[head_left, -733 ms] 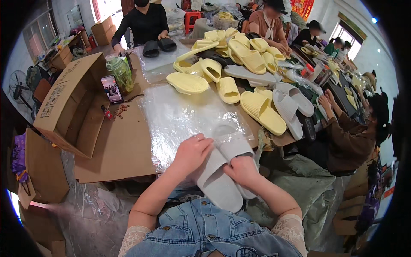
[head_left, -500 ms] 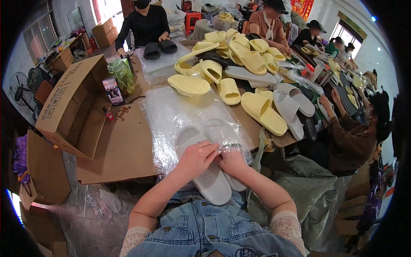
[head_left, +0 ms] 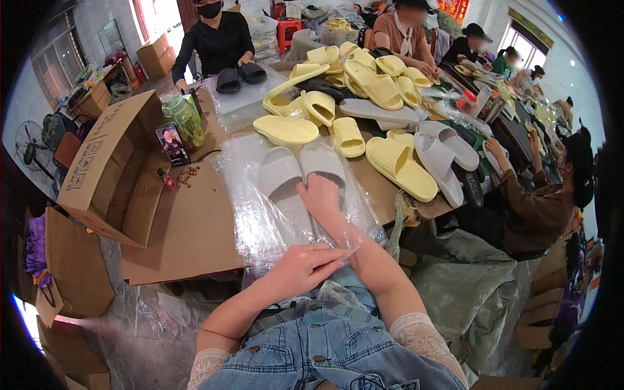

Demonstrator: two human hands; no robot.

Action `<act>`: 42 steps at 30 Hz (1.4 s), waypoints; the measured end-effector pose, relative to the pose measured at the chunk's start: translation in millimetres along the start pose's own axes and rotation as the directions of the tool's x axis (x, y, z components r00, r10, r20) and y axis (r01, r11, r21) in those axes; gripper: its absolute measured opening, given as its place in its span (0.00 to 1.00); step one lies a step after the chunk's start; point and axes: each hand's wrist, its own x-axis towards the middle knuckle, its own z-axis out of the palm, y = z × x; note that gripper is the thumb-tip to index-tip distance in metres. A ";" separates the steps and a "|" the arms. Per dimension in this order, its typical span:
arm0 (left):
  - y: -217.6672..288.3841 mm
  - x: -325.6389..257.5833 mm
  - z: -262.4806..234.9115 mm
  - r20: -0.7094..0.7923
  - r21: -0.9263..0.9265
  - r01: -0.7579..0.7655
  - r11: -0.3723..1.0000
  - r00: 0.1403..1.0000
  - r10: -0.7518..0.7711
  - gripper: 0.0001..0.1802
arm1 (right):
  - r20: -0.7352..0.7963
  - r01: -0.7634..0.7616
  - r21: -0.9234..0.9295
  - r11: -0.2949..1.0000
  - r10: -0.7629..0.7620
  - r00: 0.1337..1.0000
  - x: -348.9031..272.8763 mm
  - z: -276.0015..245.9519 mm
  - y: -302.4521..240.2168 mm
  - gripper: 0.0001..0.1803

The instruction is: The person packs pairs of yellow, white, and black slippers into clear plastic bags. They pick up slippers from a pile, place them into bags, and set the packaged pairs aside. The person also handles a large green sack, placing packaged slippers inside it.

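A pair of light grey slide slippers (head_left: 281, 170) lies side by side in a clear plastic bag (head_left: 244, 195) at the table's near edge, toes pointing away from me. My right hand (head_left: 320, 195) is inside the bag, its fingers curled at the strap opening of the right slipper; the fingertips are hidden. Nearer to me, my left hand (head_left: 304, 265) pinches the bag's mouth, which drapes over my right wrist.
Yellow slippers (head_left: 400, 166) pile up beyond and to the right, with grey ones (head_left: 439, 162) among them. An open cardboard box (head_left: 107, 175), a phone (head_left: 172, 144) and a green jug (head_left: 182, 117) stand left. Co-workers sit around, one across with black slippers (head_left: 240, 77).
The slippers have slid away from me, deeper into the bag, with my right hand following them in. My left hand has dropped back toward me, at the bag's mouth.
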 end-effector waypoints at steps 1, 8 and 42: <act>-1.4 -1.6 -3.6 0.011 0.025 0.014 1.000 1.000 -0.015 0.14 | -0.026 -0.017 -0.007 1.000 0.016 1.000 2.1 7.1 5.7 0.21; -20.4 -6.2 -39.4 0.111 0.001 0.190 0.982 0.976 -0.189 0.24 | -0.022 0.081 0.056 0.995 -0.080 0.997 -32.9 -32.3 4.2 0.31; -168.2 -19.4 -39.1 -0.448 0.404 0.385 0.830 0.874 -0.188 0.38 | 0.051 0.014 -0.214 0.977 -0.003 0.999 -26.3 -15.4 8.0 0.26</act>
